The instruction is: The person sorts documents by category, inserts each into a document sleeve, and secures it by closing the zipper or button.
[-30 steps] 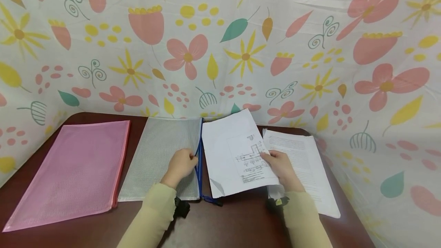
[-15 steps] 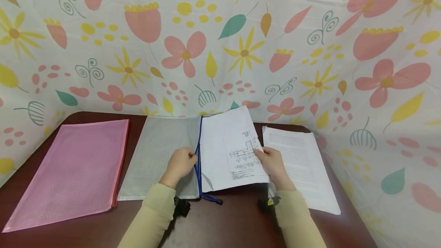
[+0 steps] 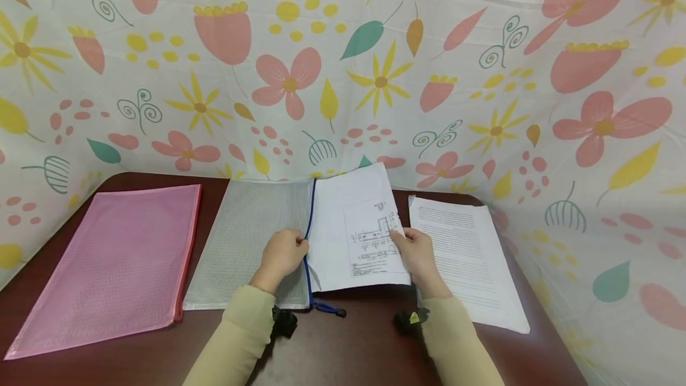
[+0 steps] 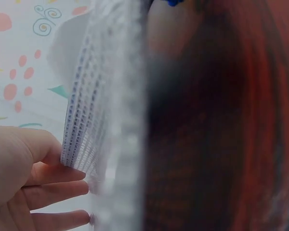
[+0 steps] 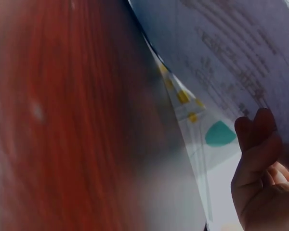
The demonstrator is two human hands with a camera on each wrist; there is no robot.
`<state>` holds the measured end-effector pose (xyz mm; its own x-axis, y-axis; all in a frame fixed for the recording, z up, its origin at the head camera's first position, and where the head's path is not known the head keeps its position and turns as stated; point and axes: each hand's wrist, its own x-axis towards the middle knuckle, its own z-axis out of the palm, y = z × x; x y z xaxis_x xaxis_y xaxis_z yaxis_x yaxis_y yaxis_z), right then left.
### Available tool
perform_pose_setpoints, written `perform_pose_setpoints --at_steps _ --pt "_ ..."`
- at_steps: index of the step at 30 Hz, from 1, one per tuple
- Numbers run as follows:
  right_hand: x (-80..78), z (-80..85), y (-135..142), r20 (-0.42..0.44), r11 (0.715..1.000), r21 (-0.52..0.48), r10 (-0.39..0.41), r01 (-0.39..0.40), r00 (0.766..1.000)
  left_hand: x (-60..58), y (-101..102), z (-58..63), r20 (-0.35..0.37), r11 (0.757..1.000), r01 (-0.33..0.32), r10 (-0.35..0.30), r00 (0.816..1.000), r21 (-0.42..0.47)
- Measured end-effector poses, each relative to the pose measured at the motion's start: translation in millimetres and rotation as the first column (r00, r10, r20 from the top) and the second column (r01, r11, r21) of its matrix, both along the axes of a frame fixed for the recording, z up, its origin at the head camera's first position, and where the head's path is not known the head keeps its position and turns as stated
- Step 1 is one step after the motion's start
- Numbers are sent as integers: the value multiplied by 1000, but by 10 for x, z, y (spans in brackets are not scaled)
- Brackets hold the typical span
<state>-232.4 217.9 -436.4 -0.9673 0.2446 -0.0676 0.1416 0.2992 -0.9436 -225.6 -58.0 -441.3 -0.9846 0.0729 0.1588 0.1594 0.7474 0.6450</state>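
A grey mesh zipper pouch [image 3: 243, 243] with a blue zipper edge lies at the middle of the table. My left hand [image 3: 281, 255] pinches its upper layer beside the zipper; in the left wrist view the fingers [image 4: 58, 192] hold the mesh lifted. My right hand [image 3: 419, 255] grips the right edge of white paper [image 3: 348, 213] printed with a line drawing, thumb on top and fingers beneath. The paper's left edge meets the pouch's blue opening; how far it reaches inside is hard to tell. A blue zipper pull [image 3: 328, 310] hangs off the pouch's near corner.
A pink mesh pouch [image 3: 118, 255] with a red edge lies at the left. A stack of printed paper [image 3: 471, 267] lies at the right, partly behind my right hand. A floral curtain [image 3: 343, 64] stands along the back of the dark red table [image 3: 343, 350].
My right hand has moved left with the paper, whose left edge now meets the pouch opening. The left hand keeps its pinch and stays about where it was.
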Motion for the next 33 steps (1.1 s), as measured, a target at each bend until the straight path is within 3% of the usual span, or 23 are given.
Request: perform_pose_setpoints --at_steps 13,20,33 --pt "45 -20 -133 4 998 -62 16 -15 1000 7 36 27 -10 1000 -10 10 1000 -2" --pt "68 7 -162 19 997 -43 71 -70 997 4 46 5 -23 1000 -7 8 1000 9" --pt "138 92 -240 5 998 -5 68 -68 998 12 93 37 -60 999 -13 15 998 36"
